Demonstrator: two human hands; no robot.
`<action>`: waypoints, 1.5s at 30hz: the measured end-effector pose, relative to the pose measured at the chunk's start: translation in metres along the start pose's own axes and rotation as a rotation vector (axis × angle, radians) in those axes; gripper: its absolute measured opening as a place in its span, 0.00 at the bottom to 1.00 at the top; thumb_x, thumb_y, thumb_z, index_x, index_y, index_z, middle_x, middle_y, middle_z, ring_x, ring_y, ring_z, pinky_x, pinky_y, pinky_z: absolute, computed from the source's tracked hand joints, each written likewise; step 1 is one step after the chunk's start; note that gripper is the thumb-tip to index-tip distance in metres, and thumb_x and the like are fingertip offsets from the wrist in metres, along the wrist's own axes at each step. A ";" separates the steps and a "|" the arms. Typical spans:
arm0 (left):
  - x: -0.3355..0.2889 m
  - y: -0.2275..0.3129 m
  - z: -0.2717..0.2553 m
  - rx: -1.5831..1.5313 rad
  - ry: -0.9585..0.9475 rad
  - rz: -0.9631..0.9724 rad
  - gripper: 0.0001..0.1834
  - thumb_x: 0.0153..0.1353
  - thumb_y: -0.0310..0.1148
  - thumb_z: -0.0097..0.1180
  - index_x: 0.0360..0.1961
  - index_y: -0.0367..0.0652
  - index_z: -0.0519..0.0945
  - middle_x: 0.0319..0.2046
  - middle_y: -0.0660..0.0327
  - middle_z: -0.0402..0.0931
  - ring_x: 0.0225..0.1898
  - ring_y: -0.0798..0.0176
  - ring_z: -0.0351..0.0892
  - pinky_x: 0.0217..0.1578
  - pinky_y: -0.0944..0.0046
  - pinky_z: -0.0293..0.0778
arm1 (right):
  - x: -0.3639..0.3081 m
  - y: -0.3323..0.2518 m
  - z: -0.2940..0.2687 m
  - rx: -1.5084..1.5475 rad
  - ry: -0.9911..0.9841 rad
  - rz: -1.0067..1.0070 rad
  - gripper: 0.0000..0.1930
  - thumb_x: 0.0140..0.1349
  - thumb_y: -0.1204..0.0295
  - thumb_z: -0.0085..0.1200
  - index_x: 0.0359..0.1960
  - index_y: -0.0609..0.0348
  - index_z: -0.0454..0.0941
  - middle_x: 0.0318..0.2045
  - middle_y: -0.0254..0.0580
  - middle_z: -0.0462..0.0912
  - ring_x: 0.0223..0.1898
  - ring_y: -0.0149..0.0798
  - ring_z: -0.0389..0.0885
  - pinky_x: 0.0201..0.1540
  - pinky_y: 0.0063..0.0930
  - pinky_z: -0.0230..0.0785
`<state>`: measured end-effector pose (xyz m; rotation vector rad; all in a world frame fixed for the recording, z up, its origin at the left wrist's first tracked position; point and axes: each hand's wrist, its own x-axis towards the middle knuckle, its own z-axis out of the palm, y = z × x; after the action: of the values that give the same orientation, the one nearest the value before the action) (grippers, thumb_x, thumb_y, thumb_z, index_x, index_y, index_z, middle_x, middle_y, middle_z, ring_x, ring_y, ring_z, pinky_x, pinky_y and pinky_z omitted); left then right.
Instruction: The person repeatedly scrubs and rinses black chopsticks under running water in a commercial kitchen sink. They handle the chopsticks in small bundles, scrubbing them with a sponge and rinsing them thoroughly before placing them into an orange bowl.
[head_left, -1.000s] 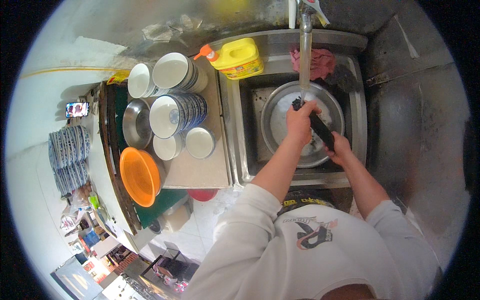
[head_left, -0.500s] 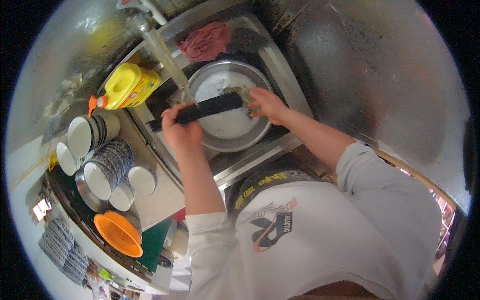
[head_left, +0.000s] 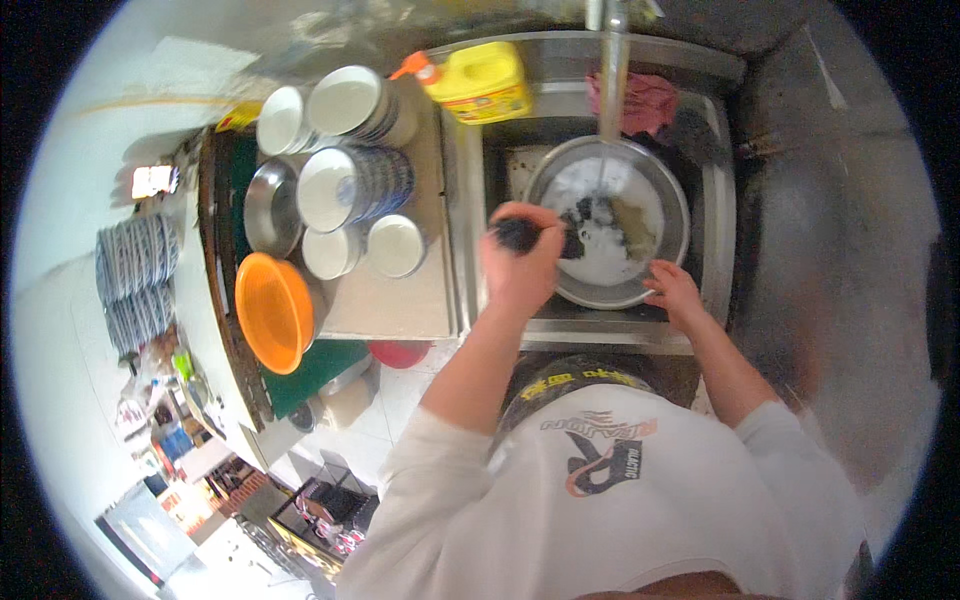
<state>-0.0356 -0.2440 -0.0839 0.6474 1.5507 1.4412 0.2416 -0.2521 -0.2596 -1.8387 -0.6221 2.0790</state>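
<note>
In the sink (head_left: 722, 200) a round metal basin (head_left: 682, 215) holds foamy white water with dark and greenish-brown matter in it. My left hand (head_left: 527, 262) is wrapped round a long black bar-shaped thing (head_left: 516, 235) at the basin's left rim. One end of the bar points up out of the fist; its other end reaches toward the foam, partly hidden by the hand. At the lower right, my right hand (head_left: 677, 290) has its fingers curled at the basin's rim. A tap (head_left: 613, 75) stands over the basin.
A yellow pump jug (head_left: 485, 85) lies on the sink's back left edge. Bowl stacks (head_left: 370, 185) crowd the left counter, beside a metal bowl (head_left: 272, 208) and an orange basin (head_left: 272, 312). A pink cloth (head_left: 648, 102) lies behind the basin. A metal wall (head_left: 820, 250) bounds the right.
The view has turned and shifted. My left hand has tipped the black bar from lying across the basin to a steeper angle at its left. My right hand has moved down to the rim.
</note>
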 end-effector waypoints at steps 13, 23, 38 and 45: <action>-0.018 0.072 -0.156 -0.202 0.084 0.134 0.09 0.50 0.18 0.59 0.33 0.39 0.76 0.30 0.59 0.76 0.36 0.61 0.78 0.46 0.59 0.72 | -0.031 0.005 0.033 -0.143 0.071 -0.038 0.19 0.69 0.62 0.50 0.56 0.58 0.69 0.45 0.39 0.76 0.42 0.37 0.77 0.41 0.34 0.74; -0.034 0.202 -0.434 -0.082 0.809 0.320 0.07 0.50 0.22 0.56 0.31 0.36 0.73 0.26 0.57 0.74 0.29 0.60 0.75 0.35 0.59 0.72 | -0.051 0.031 0.079 -0.119 0.149 -0.039 0.16 0.67 0.64 0.50 0.50 0.58 0.69 0.38 0.42 0.75 0.35 0.41 0.79 0.34 0.37 0.75; 0.083 0.098 -0.593 0.762 0.652 -0.239 0.26 0.60 0.39 0.62 0.56 0.36 0.75 0.51 0.48 0.78 0.51 0.47 0.78 0.49 0.48 0.75 | -0.115 0.040 0.113 -0.090 0.214 -0.103 0.18 0.68 0.61 0.51 0.54 0.57 0.70 0.43 0.44 0.79 0.40 0.42 0.80 0.40 0.38 0.77; 0.090 0.082 -0.616 0.870 0.347 -0.176 0.21 0.58 0.41 0.65 0.50 0.41 0.82 0.39 0.56 0.83 0.38 0.57 0.83 0.37 0.53 0.76 | -0.142 0.038 0.105 -0.109 0.287 -0.077 0.20 0.68 0.59 0.52 0.56 0.56 0.68 0.44 0.44 0.78 0.42 0.42 0.81 0.42 0.38 0.77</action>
<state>-0.6259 -0.4572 -0.0766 0.7402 2.4653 0.7171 0.1597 -0.3679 -0.1468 -2.0863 -0.7282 1.7192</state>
